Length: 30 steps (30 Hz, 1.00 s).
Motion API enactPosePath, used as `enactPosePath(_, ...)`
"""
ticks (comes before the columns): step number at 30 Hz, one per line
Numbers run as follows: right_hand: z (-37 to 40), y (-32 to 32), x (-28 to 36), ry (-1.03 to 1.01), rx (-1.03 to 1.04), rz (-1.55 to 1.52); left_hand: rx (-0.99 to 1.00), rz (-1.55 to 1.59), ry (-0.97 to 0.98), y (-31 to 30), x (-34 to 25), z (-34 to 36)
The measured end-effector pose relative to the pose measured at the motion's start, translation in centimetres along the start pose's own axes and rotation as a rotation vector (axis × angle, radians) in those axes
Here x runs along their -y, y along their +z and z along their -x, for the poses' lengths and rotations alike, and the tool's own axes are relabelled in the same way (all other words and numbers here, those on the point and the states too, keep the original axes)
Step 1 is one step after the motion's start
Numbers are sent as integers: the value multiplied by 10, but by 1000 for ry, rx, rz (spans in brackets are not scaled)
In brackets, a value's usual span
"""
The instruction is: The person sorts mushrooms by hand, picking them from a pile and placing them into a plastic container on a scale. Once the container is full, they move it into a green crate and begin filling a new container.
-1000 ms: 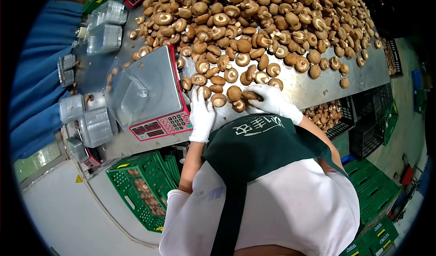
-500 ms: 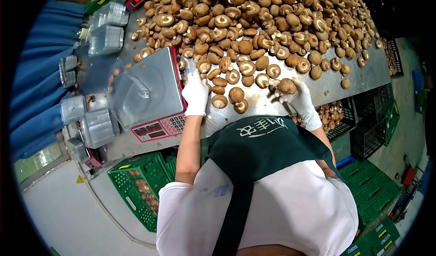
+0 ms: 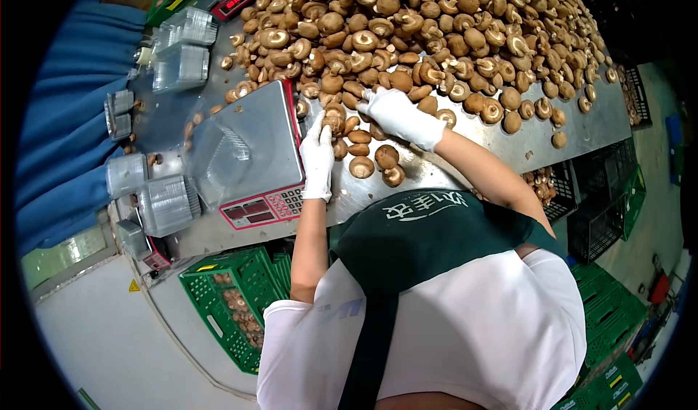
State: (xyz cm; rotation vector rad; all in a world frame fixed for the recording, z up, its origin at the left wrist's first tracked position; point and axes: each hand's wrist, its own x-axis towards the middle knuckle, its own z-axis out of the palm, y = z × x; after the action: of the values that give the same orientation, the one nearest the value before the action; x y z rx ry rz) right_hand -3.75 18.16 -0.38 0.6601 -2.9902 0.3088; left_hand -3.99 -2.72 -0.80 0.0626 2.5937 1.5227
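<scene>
My left hand (image 3: 318, 159), in a white glove, rests on the metal table beside the red-edged scale (image 3: 251, 148). Its fingers stretch forward and touch or nearly touch a shiitake mushroom (image 3: 334, 115). My right hand (image 3: 403, 118), also gloved, reaches across from the right, palm down. Its bent fingertips are among the mushrooms at the near edge of the large shiitake pile (image 3: 443, 32); whatever lies under the fingers is hidden. Between my hands sit small brown mushrooms (image 3: 358, 142). Closer to me lie a pale-gilled mushroom (image 3: 361, 166) and two touching ones (image 3: 387, 157).
Stacked clear plastic trays (image 3: 169, 205) stand left of the scale, with more trays (image 3: 180, 67) farther back. Another scale (image 3: 236, 1) shows a lit red display. A green crate (image 3: 233, 308) holds mushrooms below the table; black crates (image 3: 600, 199) stand at the right.
My right hand has swung left from the table's right part, where it held a mushroom, to the pile near my left hand. My left hand stays beside the scale. The view has shifted slightly.
</scene>
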Motion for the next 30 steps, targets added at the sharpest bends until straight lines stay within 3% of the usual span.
enactPosePath(2,-12,5,0,2,35,4,14,108,-22,-2,-7,0)
enactPosePath(4,-17,4,-7,-75,129,-13,41,182,-215,-6,-23,4)
enactPosePath(5,-14,-3,-10,-90,122,-68,38,185,-215,-5,-18,3)
enactPosePath(7,-8,1,-16,-32,55,-52,-16,152,-21,-2,-7,0)
enactPosePath(9,0,9,-20,117,-47,-116,-45,50,6,1,-6,2)
enactPosePath(13,7,-11,-3,172,-105,-178,-67,-120,118,5,-16,6)
enactPosePath(16,-4,2,14,204,18,-57,-28,-160,166,7,-15,2)
enactPosePath(18,-12,38,18,184,-169,90,-38,-221,172,8,-12,-1)
enactPosePath(19,-15,37,21,214,-138,139,-39,-220,180,8,-12,-2)
enactPosePath(21,-16,33,21,240,-110,189,-43,-163,114,6,-11,1)
enactPosePath(23,-11,20,14,159,-166,-104,-66,-126,156,0,-7,5)
enactPosePath(26,1,-8,9,347,-26,-391,-69,38,213,-4,-8,8)
enactPosePath(28,7,-9,5,380,-11,-392,-41,454,38,3,-14,13)
enactPosePath(30,9,-3,1,336,-17,-422,-27,444,29,7,-2,10)
